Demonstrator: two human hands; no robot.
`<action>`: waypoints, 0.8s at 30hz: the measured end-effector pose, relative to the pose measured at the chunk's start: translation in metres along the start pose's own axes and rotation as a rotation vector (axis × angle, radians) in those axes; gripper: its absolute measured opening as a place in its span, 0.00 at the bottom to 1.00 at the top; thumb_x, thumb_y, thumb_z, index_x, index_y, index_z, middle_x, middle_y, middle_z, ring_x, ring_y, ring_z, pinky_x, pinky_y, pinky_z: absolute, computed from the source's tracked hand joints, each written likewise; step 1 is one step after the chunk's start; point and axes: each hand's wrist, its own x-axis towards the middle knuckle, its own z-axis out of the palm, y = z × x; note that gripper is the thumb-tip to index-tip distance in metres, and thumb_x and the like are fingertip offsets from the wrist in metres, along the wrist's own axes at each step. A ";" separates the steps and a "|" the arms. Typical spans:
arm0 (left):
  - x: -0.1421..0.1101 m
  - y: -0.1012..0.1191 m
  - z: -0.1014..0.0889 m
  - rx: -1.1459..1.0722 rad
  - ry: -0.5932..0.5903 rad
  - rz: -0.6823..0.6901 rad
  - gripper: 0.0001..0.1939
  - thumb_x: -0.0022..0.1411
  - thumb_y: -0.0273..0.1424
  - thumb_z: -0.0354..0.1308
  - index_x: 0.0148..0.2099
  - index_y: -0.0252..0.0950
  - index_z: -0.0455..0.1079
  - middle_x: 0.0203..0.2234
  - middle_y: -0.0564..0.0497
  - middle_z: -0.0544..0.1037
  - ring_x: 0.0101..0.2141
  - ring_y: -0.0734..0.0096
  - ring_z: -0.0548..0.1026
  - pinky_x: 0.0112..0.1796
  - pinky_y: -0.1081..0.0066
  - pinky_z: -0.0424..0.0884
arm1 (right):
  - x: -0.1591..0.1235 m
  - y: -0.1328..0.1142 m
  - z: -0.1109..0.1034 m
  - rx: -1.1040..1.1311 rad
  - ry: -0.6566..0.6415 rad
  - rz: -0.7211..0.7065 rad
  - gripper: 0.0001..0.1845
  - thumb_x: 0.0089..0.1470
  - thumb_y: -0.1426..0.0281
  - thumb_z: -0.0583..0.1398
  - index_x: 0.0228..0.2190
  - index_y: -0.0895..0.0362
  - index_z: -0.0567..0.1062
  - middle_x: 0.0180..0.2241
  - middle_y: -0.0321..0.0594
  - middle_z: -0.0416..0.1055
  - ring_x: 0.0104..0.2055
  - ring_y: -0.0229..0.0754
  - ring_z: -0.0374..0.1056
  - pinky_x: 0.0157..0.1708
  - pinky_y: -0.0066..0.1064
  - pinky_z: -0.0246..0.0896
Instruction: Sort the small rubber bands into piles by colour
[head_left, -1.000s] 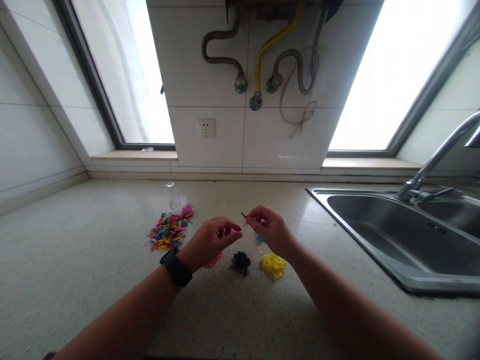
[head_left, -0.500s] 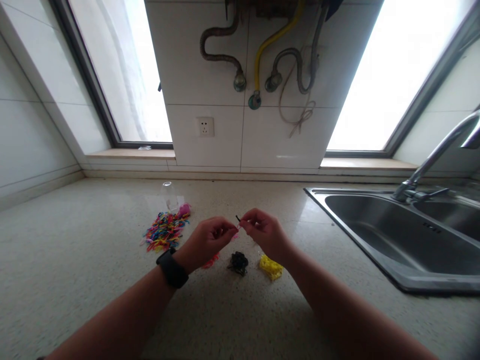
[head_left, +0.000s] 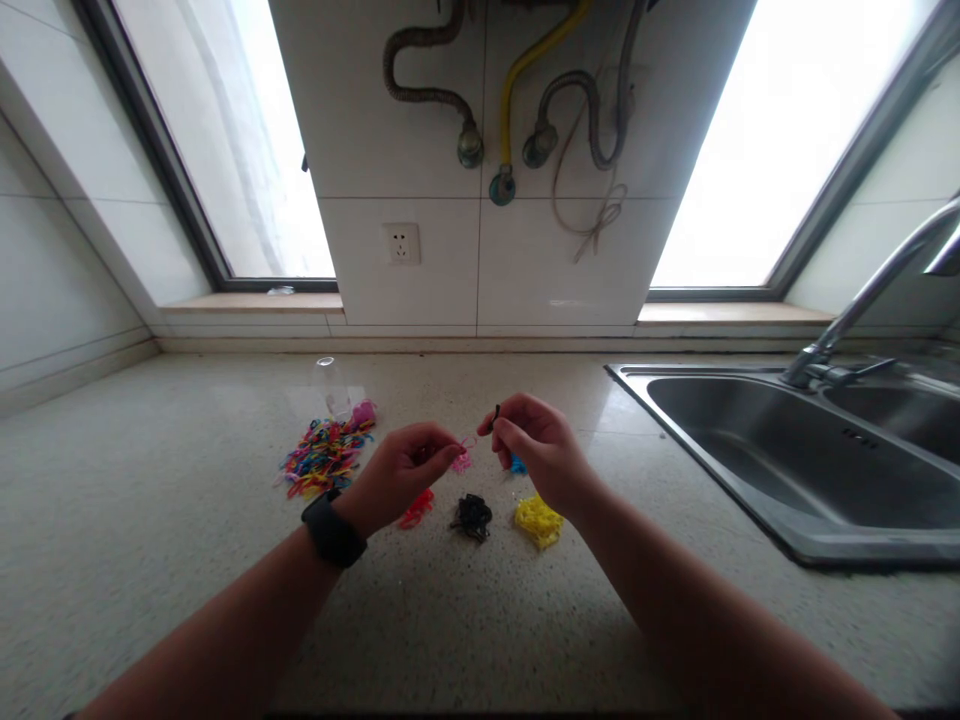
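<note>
My left hand (head_left: 401, 472), with a black watch on its wrist, pinches a small pink rubber band (head_left: 465, 448) above the counter. My right hand (head_left: 536, 450) is closed in a pinch on a small black rubber band (head_left: 496, 414), a short way from the left hand's fingertips. Below the hands lie little sorted heaps: red bands (head_left: 415, 510), black bands (head_left: 472, 516), yellow bands (head_left: 538, 521), plus pink bands (head_left: 461, 464) and blue bands (head_left: 517, 465) half hidden behind my fingers. A mixed pile of coloured bands (head_left: 322, 456) lies to the left.
A clear plastic bag (head_left: 334, 390) lies behind the mixed pile on the speckled counter (head_left: 150, 520). A steel sink (head_left: 787, 450) with a tap (head_left: 862, 310) fills the right side. Tiled wall with a socket (head_left: 401, 243) and hoses (head_left: 510, 110) stands behind, between two windows.
My hands have drawn slightly apart; the left now keeps the pink band and the right the black one. The camera has tilted a little downward.
</note>
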 end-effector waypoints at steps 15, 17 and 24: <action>0.003 -0.011 -0.009 0.031 0.066 -0.045 0.14 0.64 0.39 0.58 0.37 0.32 0.72 0.24 0.55 0.68 0.25 0.77 0.62 0.26 0.75 0.59 | 0.004 -0.001 -0.017 -0.025 0.011 -0.037 0.10 0.48 0.65 0.68 0.29 0.56 0.74 0.24 0.32 0.69 0.21 0.29 0.58 0.19 0.25 0.54; 0.003 -0.013 -0.010 0.044 0.076 -0.042 0.14 0.64 0.40 0.58 0.36 0.32 0.72 0.23 0.55 0.67 0.25 0.77 0.62 0.26 0.75 0.59 | 0.006 0.000 -0.020 -0.046 -0.005 -0.033 0.11 0.48 0.65 0.69 0.29 0.57 0.74 0.24 0.32 0.68 0.21 0.29 0.57 0.19 0.25 0.52; 0.005 -0.023 -0.015 0.066 0.110 -0.043 0.14 0.64 0.40 0.58 0.37 0.32 0.73 0.24 0.55 0.68 0.25 0.76 0.63 0.26 0.75 0.59 | 0.006 0.004 -0.030 -0.416 -0.217 -0.007 0.10 0.49 0.64 0.67 0.29 0.57 0.75 0.22 0.31 0.65 0.23 0.31 0.57 0.23 0.26 0.53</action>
